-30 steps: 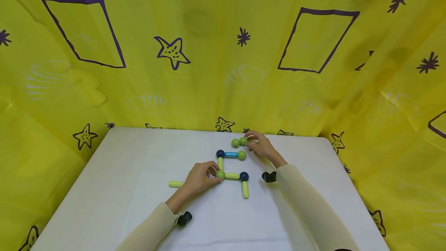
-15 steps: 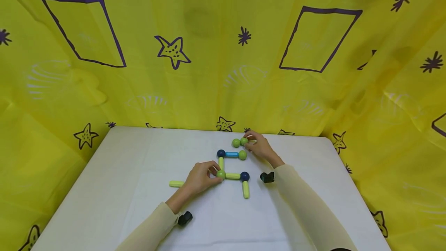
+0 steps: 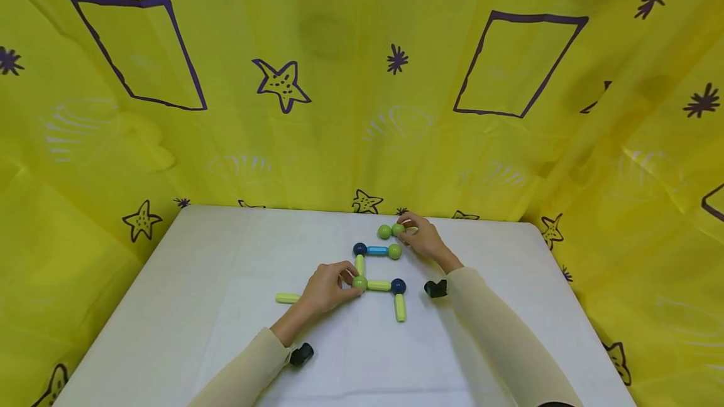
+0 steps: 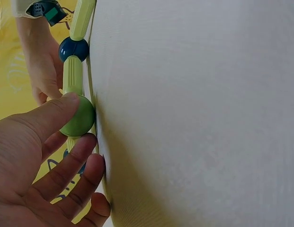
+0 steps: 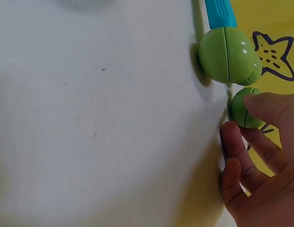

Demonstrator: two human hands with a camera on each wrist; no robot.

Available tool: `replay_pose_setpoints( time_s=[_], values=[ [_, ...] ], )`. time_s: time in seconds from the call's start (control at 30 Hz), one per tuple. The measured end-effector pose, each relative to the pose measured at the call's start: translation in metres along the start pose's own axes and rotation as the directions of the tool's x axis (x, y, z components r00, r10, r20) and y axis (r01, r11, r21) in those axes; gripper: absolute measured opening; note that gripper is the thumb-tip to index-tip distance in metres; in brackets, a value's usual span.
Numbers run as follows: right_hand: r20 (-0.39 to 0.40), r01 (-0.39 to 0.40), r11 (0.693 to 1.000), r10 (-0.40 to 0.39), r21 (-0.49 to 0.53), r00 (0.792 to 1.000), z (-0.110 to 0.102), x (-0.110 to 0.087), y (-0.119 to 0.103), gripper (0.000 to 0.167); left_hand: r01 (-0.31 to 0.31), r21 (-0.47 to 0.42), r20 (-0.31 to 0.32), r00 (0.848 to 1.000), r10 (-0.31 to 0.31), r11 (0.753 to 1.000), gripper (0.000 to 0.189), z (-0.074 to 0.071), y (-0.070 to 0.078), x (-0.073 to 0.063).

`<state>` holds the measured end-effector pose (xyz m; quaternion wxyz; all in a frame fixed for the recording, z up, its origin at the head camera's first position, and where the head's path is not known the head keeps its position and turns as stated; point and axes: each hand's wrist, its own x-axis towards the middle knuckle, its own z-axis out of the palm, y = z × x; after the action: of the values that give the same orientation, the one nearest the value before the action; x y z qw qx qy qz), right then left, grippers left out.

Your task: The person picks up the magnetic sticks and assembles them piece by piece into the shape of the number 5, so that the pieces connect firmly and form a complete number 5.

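My left hand (image 3: 328, 289) pinches a light green ball (image 4: 79, 118) between thumb and fingers. This ball is a corner of a ball-and-stick shape lying on the table. From it one yellow-green stick (image 3: 378, 285) runs right to a dark blue ball (image 3: 398, 286), with another yellow-green stick (image 3: 400, 308) below. A further stick (image 3: 359, 264) leads back to a second dark blue ball (image 3: 359, 249), then a blue stick (image 3: 377, 250) and a green ball (image 3: 394, 252). Behind these, my right hand (image 3: 423, 237) pinches another green ball (image 5: 247, 108), beside a separate green ball (image 3: 384, 232).
A loose yellow-green stick (image 3: 287, 298) lies left of the shape, partly behind my left hand. The white table (image 3: 215, 250) meets a yellow curtain (image 3: 328, 137) with purple drawings at its back and sides. Small black cameras sit at both wrists.
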<state>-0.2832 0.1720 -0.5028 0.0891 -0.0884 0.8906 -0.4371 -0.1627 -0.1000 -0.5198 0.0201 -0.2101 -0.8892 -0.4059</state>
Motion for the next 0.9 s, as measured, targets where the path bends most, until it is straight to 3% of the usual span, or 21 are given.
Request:
replay_pose_setpoints(
  time_s=[0.4, 0.9],
  values=[
    [0.005, 0.055, 0.998, -0.054, -0.039, 0.999, -0.023, -0.025, 0.009, 0.028, -0.010, 0.013, 0.000, 1.000, 0.010, 1.000, 0.022, -0.001, 0.003, 0.003],
    [0.053, 0.153, 0.987, -0.151, -0.055, 0.987, -0.041, -0.089, 0.016, 0.027, 0.016, 0.017, 0.010, 1.000, -0.016, 1.000, 0.023, 0.000, 0.004, 0.007]
  ],
)
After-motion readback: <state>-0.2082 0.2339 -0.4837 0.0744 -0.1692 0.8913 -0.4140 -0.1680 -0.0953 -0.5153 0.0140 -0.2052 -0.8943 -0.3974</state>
